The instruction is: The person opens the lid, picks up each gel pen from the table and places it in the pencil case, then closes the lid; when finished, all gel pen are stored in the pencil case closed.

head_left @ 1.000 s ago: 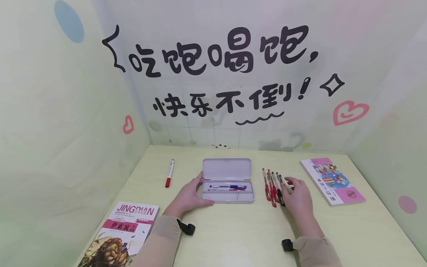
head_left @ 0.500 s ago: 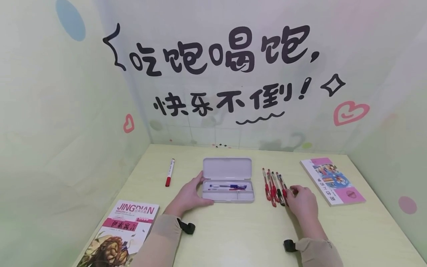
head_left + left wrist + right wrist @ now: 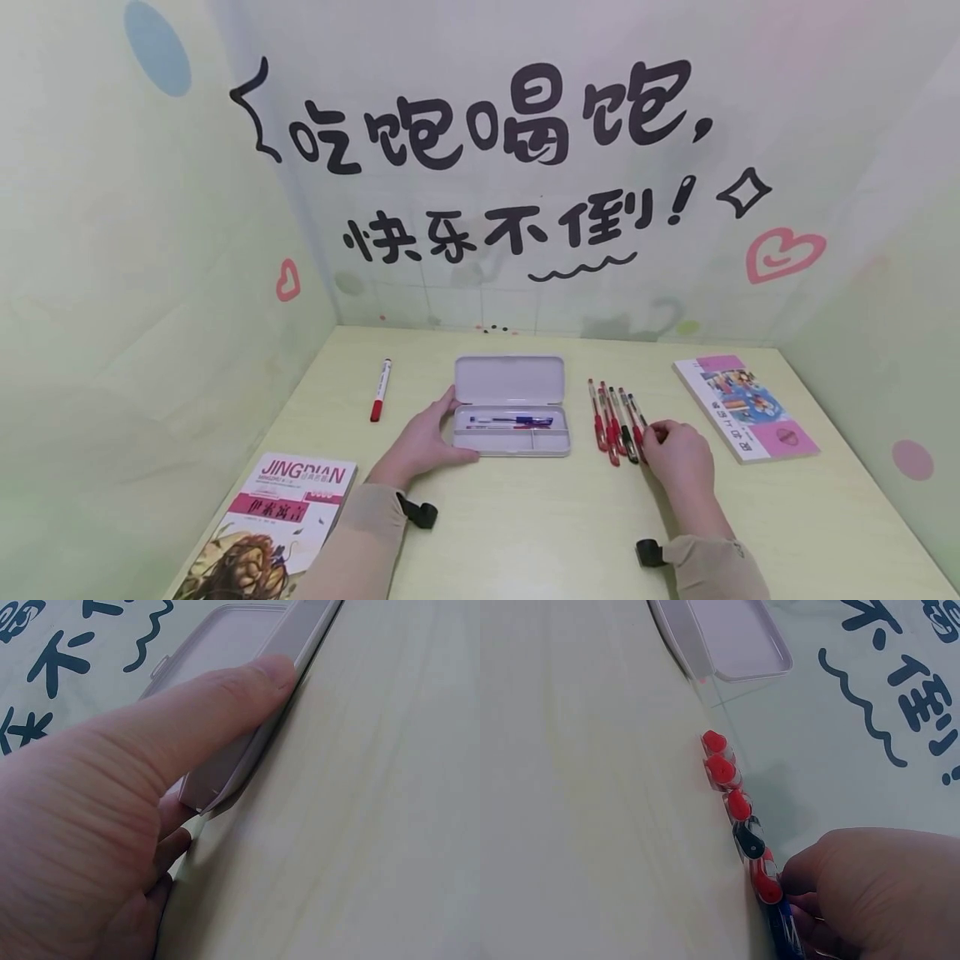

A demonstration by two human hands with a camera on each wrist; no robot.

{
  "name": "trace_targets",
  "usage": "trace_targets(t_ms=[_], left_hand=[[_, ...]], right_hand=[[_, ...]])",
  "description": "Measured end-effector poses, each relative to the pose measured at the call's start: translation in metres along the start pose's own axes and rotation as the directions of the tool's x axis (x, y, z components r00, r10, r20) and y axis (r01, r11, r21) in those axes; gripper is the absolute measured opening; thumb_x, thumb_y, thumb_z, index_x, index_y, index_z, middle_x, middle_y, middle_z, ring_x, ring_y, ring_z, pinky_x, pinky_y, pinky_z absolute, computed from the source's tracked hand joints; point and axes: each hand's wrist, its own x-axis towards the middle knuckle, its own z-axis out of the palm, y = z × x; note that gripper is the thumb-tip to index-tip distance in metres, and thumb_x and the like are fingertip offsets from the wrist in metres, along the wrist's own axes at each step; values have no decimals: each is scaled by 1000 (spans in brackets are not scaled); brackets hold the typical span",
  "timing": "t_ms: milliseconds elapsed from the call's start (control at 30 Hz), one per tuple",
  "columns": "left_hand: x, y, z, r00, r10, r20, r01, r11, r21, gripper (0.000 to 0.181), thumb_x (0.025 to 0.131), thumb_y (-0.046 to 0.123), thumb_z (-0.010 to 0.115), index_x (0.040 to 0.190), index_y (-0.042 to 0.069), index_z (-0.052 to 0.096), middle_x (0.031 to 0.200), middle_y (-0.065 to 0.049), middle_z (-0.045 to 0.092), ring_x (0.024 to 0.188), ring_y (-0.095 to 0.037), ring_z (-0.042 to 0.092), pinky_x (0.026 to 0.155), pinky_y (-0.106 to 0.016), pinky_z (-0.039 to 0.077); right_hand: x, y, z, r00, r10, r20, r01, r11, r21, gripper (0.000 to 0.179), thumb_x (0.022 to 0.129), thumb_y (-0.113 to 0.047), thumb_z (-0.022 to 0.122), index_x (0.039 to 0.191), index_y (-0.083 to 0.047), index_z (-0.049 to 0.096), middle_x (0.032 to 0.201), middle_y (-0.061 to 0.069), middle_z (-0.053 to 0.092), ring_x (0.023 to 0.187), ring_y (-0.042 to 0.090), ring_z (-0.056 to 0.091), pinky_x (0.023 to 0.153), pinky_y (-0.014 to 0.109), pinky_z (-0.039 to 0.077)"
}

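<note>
My left hand (image 3: 422, 443) holds the left end of an open pale purple pencil case (image 3: 512, 380); in the left wrist view its thumb lies along the front edge (image 3: 244, 694). Inside the case are a blue pen (image 3: 534, 421) and a red pen. To the right, several gel pens lie side by side, red ones (image 3: 600, 435) and a black one (image 3: 628, 443). My right hand (image 3: 678, 460) is at the right end of this row. In the right wrist view its curled fingers pinch a blue pen (image 3: 786, 931) beside the last red pen (image 3: 767, 885); the fingertips are partly hidden.
A red and white marker (image 3: 381, 390) lies left of the case. A book with a lion cover (image 3: 277, 517) is at the front left, partly under the left sleeve. A pink book (image 3: 750, 408) lies at the back right. Printed walls (image 3: 525, 300) enclose the table.
My right hand has shifted slightly right along the pen row, uncovering a red pen beside the black one, and its fingers have drawn together. The left hand and the case stay in place.
</note>
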Motion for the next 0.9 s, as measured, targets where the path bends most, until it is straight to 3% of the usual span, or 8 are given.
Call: trace_targets(t_ms=[333, 900], left_hand=[[-1, -1, 1, 1000, -8, -2, 8, 1000, -3, 141, 67, 53, 105, 177, 35, 20, 173, 3, 50, 166, -35, 39, 135, -64, 33], [0, -2, 1, 1000, 5, -3, -5, 1000, -8, 143, 67, 55, 104, 178, 23, 19, 171, 1, 52, 166, -35, 39, 135, -63, 33]], right_hand=[[-1, -1, 1, 1000, -4, -24, 4, 1000, -25, 38, 105, -24, 60, 118, 7, 76, 101, 23, 77, 84, 32, 66, 73, 46, 55], [-2, -1, -2, 1000, 5, -22, -6, 1000, -24, 36, 103, -21, 58, 115, 9, 74, 104, 27, 72, 86, 35, 64, 77, 50, 57]])
